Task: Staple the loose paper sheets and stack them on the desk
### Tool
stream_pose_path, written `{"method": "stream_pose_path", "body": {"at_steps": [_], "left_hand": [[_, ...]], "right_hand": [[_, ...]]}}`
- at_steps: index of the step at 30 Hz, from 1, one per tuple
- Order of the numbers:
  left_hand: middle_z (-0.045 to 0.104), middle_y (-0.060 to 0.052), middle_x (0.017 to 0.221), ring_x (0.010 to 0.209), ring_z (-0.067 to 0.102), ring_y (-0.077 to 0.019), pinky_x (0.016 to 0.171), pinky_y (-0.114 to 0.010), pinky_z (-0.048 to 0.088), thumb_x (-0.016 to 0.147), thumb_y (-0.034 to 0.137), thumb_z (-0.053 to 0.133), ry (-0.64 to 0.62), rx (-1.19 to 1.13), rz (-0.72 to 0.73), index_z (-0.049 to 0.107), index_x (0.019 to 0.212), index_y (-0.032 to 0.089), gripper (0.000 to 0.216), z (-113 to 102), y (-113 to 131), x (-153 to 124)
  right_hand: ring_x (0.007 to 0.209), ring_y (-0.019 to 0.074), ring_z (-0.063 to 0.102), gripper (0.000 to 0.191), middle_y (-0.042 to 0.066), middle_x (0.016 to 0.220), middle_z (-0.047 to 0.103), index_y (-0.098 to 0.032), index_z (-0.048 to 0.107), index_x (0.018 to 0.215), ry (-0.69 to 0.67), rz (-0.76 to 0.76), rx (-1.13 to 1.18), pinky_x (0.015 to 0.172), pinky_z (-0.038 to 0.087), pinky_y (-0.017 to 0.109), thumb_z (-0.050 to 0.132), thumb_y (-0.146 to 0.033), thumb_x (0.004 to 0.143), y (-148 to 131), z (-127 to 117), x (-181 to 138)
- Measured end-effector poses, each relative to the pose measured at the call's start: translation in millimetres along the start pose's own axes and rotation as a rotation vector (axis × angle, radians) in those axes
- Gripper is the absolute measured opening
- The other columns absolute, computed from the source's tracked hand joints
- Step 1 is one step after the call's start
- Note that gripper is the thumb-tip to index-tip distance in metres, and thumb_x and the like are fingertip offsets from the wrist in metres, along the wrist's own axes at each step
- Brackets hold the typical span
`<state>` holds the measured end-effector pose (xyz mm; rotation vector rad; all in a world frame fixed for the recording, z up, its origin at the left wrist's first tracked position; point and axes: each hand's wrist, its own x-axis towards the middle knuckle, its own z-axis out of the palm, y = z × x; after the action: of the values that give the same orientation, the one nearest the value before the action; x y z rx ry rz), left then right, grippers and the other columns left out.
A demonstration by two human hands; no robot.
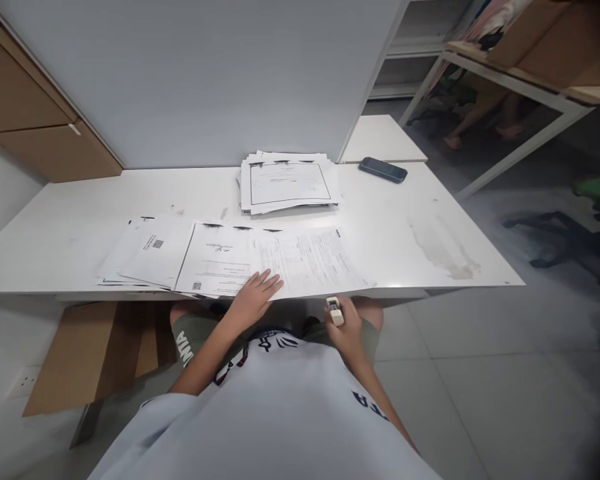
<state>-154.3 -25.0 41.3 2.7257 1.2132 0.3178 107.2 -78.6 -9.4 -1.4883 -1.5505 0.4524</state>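
My left hand (257, 294) lies flat with its fingers spread on the lower edge of the printed sheets, near the desk's front edge. Under its fingertips is a text-filled sheet (305, 260), next to a sheet with a signature and QR code (215, 257). Further left, loose white papers (153, 253) overlap in a fanned pile. My right hand (347, 327) is closed round what looks like a small cream stapler (335, 311), held over my lap just in front of the desk edge. The lower part of this tool is hidden in my fingers.
A thick paper stack (290, 183) sits at the back of the white desk (390, 247), against a grey panel (220, 80). A dark phone (383, 169) lies to its right. Cardboard boxes stand at back left and below. Another person's legs (480, 113) show beneath the far table.
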Motion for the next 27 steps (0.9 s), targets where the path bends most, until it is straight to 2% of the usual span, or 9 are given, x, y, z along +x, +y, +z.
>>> {"method": "stream_pose_path", "body": {"at_steps": [3,6,9,13,16,19,23,25,27], "left_hand": [[0.051,-0.007,0.145,0.145,0.032,-0.0218,0.118,-0.049,0.03,0.098,0.017,0.037,0.014,-0.042,0.057,0.051,0.138,0.021,0.043,3.1,-0.7,1.6],[0.053,-0.006,0.143,0.145,0.031,-0.0184,0.119,-0.047,0.029,0.096,0.008,0.032,0.051,-0.034,0.103,0.052,0.137,0.021,0.048,-0.7,0.5,-0.4],[0.052,-0.003,0.144,0.147,0.025,-0.0177,0.121,-0.05,0.024,0.09,-0.002,0.029,0.079,0.042,0.084,0.053,0.137,0.023,0.058,-16.0,-5.4,-10.3],[0.05,-0.002,0.146,0.15,0.007,-0.0248,0.12,-0.062,0.014,0.088,0.002,0.033,0.123,0.163,-0.102,0.058,0.134,0.025,0.056,-47.3,-34.0,-39.5],[0.049,-0.003,0.147,0.15,0.001,-0.0267,0.119,-0.064,0.011,0.087,0.006,0.036,0.1,0.208,-0.178,0.059,0.132,0.026,0.055,-70.6,-66.9,-68.7],[0.05,-0.002,0.146,0.151,0.007,-0.0263,0.12,-0.059,0.016,0.087,0.009,0.034,0.036,0.21,-0.188,0.059,0.134,0.026,0.056,-84.7,-99.6,-95.2],[0.047,-0.008,0.148,0.148,0.019,-0.0336,0.115,-0.06,0.028,0.088,0.016,0.034,0.034,0.195,-0.346,0.054,0.139,0.021,0.055,-76.1,-124.6,-114.5],[0.045,-0.01,0.149,0.146,0.023,-0.0369,0.111,-0.062,0.032,0.089,0.02,0.035,0.049,0.18,-0.434,0.053,0.14,0.021,0.054,-63.3,-125.8,-115.0],[0.044,-0.009,0.15,0.146,0.025,-0.0376,0.111,-0.063,0.032,0.089,0.022,0.037,0.062,0.16,-0.459,0.055,0.138,0.024,0.052,-50.9,-120.7,-110.4]], "right_hand": [[0.08,0.0204,0.061,0.022,0.004,0.085,0.063,-0.021,0.057,0.091,0.05,0.244,0.205,0.078,0.051,0.037,0.06,-0.039,0.079,-13.1,12.3,-9.6],[0.062,0.0162,0.058,0.036,-0.002,0.073,0.058,-0.022,0.055,0.097,0.063,0.532,0.518,0.061,0.05,0.032,0.067,-0.046,0.073,-23.9,22.6,-16.5],[0.053,0.014,0.055,0.041,-0.005,0.066,0.056,-0.022,0.053,0.091,0.049,0.683,0.718,0.052,0.046,0.028,0.074,-0.047,0.066,-30.3,25.5,-18.3],[0.051,0.014,0.055,0.04,-0.004,0.057,0.056,-0.021,0.052,0.074,-0.067,0.739,0.753,0.049,0.043,0.027,0.08,-0.046,0.058,-33.8,25.3,-12.1],[0.051,0.0136,0.055,0.034,-0.003,0.056,0.059,-0.02,0.057,0.072,-0.34,0.697,0.765,0.049,0.042,0.026,0.081,-0.039,0.058,-41.2,28.6,-3.2],[0.051,0.0124,0.054,0.029,-0.004,0.059,0.061,-0.019,0.06,0.074,-0.564,0.616,0.833,0.05,0.042,0.025,0.08,-0.031,0.058,-58.3,34.6,7.2],[0.053,0.0117,0.056,0.03,-0.005,0.063,0.061,-0.018,0.061,0.08,-0.616,0.64,0.953,0.05,0.043,0.023,0.08,-0.028,0.058,-85.4,45.4,16.8],[0.053,0.0119,0.056,0.03,-0.004,0.064,0.061,-0.018,0.061,0.078,-0.593,0.677,0.984,0.05,0.043,0.023,0.08,-0.029,0.058,-94.0,52.6,17.5],[0.053,0.0124,0.056,0.03,-0.003,0.063,0.062,-0.018,0.062,0.073,-0.574,0.7,0.972,0.05,0.045,0.024,0.082,-0.031,0.056,-97.1,60.5,15.3]]}}
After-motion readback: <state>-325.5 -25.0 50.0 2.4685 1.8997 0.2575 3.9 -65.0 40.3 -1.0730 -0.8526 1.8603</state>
